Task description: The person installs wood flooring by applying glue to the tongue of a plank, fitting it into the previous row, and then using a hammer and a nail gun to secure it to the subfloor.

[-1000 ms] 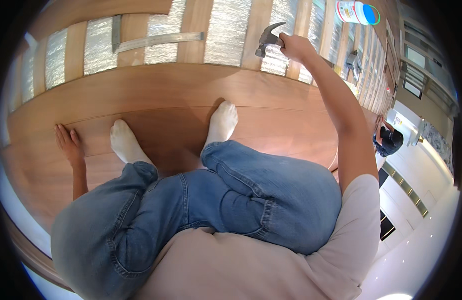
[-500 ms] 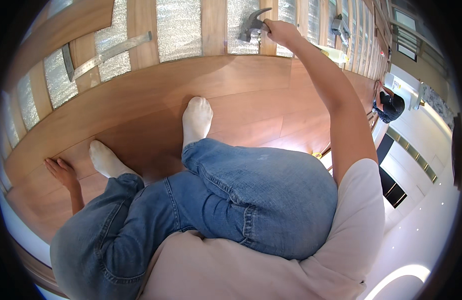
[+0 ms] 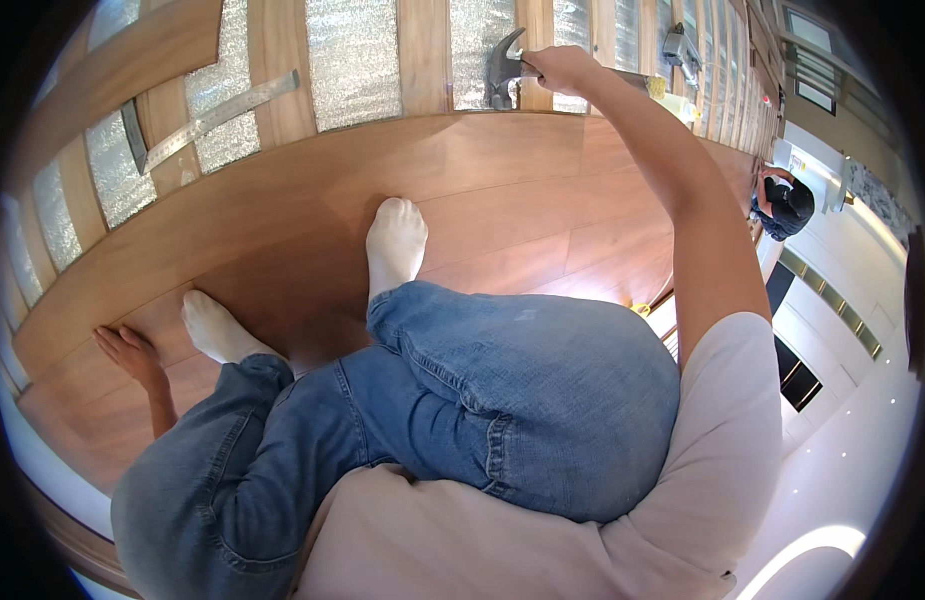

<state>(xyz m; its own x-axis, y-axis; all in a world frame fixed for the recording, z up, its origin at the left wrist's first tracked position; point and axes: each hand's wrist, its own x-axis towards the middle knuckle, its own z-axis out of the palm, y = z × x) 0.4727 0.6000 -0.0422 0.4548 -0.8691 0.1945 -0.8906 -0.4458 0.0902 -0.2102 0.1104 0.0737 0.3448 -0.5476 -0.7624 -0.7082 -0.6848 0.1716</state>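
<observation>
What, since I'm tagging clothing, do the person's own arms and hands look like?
The right arm has a short, pale beige sleeve and is bare below it. The right hand and left hand show no gloves or wristbands. Any left sleeve is out of sight.

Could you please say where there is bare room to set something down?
Boards are bare between the left foot and right foot, and rightward beyond the jeans. It is crowded by the left hand and around the right hand and hammer.

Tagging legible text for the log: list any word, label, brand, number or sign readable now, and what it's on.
None can be read.
Metal square: any markings too small to read.
Hammer in the right hand: no lettering discernible.
</observation>
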